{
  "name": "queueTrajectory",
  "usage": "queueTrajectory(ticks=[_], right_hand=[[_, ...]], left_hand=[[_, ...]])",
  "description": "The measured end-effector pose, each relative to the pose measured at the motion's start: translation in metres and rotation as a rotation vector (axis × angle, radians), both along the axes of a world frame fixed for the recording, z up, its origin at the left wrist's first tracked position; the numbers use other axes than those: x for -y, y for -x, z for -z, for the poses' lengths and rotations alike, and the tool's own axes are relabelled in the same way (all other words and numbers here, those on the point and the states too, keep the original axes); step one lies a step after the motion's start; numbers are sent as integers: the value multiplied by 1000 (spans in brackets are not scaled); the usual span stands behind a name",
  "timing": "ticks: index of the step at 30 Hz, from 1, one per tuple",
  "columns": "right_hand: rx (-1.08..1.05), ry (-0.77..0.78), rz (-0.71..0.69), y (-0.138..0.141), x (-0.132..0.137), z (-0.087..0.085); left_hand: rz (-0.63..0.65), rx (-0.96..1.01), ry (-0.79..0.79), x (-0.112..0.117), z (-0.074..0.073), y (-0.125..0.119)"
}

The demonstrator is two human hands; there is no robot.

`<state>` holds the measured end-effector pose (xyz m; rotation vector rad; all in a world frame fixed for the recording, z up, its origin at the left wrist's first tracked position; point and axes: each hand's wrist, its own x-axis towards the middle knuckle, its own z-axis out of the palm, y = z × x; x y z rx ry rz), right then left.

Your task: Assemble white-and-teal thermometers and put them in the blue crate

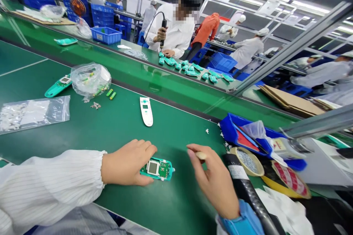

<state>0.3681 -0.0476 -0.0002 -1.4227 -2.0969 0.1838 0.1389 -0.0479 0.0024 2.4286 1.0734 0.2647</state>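
Note:
My left hand (pixel 132 163) is closed over the left part of an opened handheld device (pixel 160 169), pressing it to the table. The device has a teal shell, a green circuit board and a small grey screen in a white frame. To its right, my right hand (pixel 216 180) is raised with bent fingers around a small beige rounded piece (pixel 201 155), perhaps a tool's end; most of it is hidden. Beyond the hands lies a white elongated cover (pixel 146 112) with a rectangular window.
At left are a bag of white parts (pixel 35 114), another teal device (pixel 58 86), a clear plastic bag (pixel 91 79) and green batteries (pixel 111 94). Right stand a blue bin (pixel 242 136) and a bowl of screws (pixel 248 161). A co-worker (pixel 173 25) holds an electric screwdriver (pixel 163 31) across the line.

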Motion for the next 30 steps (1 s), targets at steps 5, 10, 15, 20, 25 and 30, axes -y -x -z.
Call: queueTrajectory(ticks=[5,10,15,20,25,30], right_hand=[[381,-30,63,-34,-52,0],[290,34,54,12,-81,-16],[162,200,-2,92,-109,-7],[33,302,40,124,-134,8],[-268,402,25,83,-102,-11],[-670,495,134,-9,5,-44]], left_hand=[[-74,22,125,4,-5,19],[-338,436,442,6,-7,33],[-556,838,775,1,-3,38],[-589,1020,869,-1,-2,39],[-537,932,885,3,-10,28],[-396,793,966,8,-28,-10]])
